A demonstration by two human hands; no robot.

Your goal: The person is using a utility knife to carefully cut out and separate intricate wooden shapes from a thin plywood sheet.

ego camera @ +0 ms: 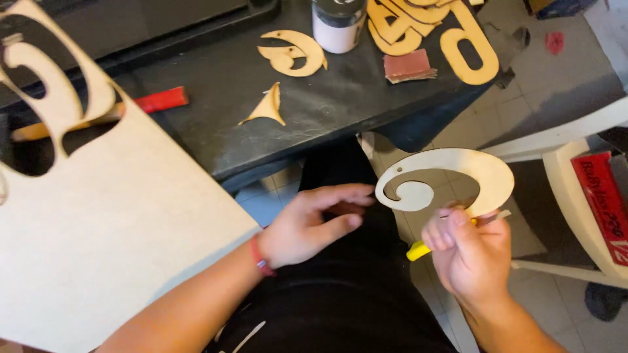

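Note:
My right hand (468, 252) grips a curled wooden cutout (458, 173) by its lower right end, together with a thin tool that has a yellow handle (417, 250). The cutout is pale plywood with a spiral at its left tip. My left hand (314, 222) hovers open just left of the spiral, fingers spread and reaching toward it, holding nothing. A red band sits on the left wrist. Both hands are over my lap, in front of a dark table (314, 124).
A large plywood sheet (98, 229) with cut-out holes leans at the left. On the table lie small wooden cutouts (291, 52), a triangular offcut (267, 108), larger letter shapes (468, 52), a sandpaper block (409, 65), a white jar (337, 26) and a red-handled tool (157, 101). A white chair (575, 176) stands at the right.

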